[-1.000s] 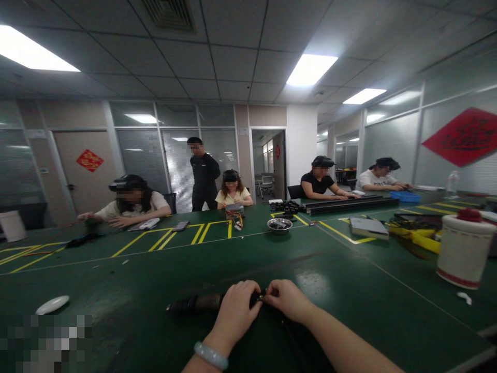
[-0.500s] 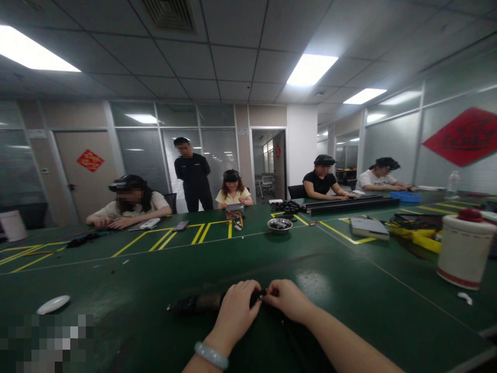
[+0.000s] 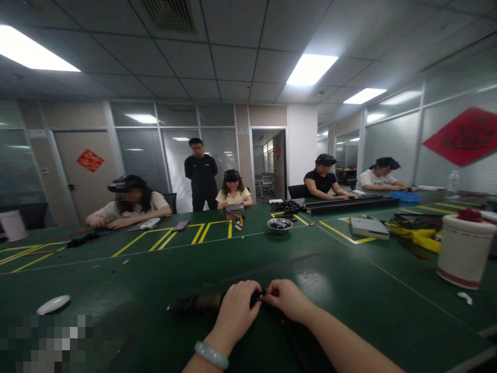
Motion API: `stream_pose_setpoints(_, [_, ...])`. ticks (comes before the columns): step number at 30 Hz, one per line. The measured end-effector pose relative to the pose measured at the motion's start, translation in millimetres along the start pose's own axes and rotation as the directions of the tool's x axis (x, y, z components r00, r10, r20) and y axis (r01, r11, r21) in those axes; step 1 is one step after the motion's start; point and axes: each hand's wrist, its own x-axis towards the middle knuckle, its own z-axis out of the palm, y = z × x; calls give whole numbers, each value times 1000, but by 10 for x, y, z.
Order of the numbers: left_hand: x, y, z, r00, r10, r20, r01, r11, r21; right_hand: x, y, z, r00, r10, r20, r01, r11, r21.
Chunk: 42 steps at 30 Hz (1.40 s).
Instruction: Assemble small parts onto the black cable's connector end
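A person sits at a long green bench [image 3: 155, 290] marked with yellow lines, both hands meeting at the near edge, at about six o'clock in the view. The left hand [image 3: 236, 306], with a pale bangle [image 3: 210, 355] on its wrist, is curled around the right end of a dark tube-shaped part [image 3: 196, 302] that lies flat on the bench and stretches away toward nine o'clock. The right hand [image 3: 286, 298] pinches the same spot from the other side, fingertips touching those of the left; what sits between the fingertips is too small and dark to make out. A white dish [image 3: 53, 304] lies well apart at eight o'clock. At three o'clock stands a white jar with a red cap [image 3: 464, 249], and beyond it a jumble of yellow parts [image 3: 417, 235]. A small metal bowl [image 3: 279, 225] sits toward twelve o'clock in the middle of the bench. On the far side several seated people wearing head-mounted gear work at their own places, and one person in dark clothes [image 3: 201, 175] stands behind them.
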Motion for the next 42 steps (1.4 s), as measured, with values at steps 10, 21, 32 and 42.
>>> stream_pose_setpoints(10, [1, 24, -13, 999, -39, 9, 38, 999, 34, 6, 13, 11, 999, -39, -36, 38, 999, -33])
stream_pose_setpoints(21, [-3, -14, 20, 1000, -11, -20, 11, 1000, -11, -4, 0, -3, 999, -37, -21, 37, 999, 1])
stream_pose_setpoints(32, [-10, 32, -43, 999, -16, 31, 16, 1000, 11, 6, 11, 11, 1000, -19, -10, 19, 1000, -4])
stream_pose_setpoints(42, [-10, 42, -41, 1000, 9, -17, -9, 1000, 29, 25, 71, 34, 999, -33, -18, 33, 999, -1])
